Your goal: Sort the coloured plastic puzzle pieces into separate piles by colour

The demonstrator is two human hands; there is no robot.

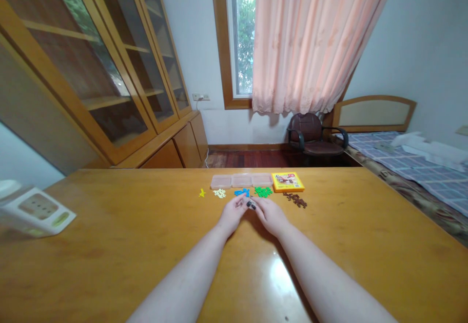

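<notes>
My left hand [233, 215] and my right hand [273, 217] meet over the middle of the table, fingers closed around a small greyish thing with black parts [251, 205]. Its exact kind is too small to make out. Just beyond my fingers lie a blue pile of small pieces [241, 192] and a green pile [263, 192]. Further left are a cream pile [219, 193] and a few yellow pieces [202, 193]. Brown pieces [295, 199] are scattered to the right of my right hand.
Behind the piles sits a clear plastic tray [231, 181] with three compartments, beside a yellow box [288, 182]. A white and green container [36, 211] stands at the table's left. Past the far edge are a chair [310, 135], a bed [420, 157] and a glass-fronted cabinet [109, 59].
</notes>
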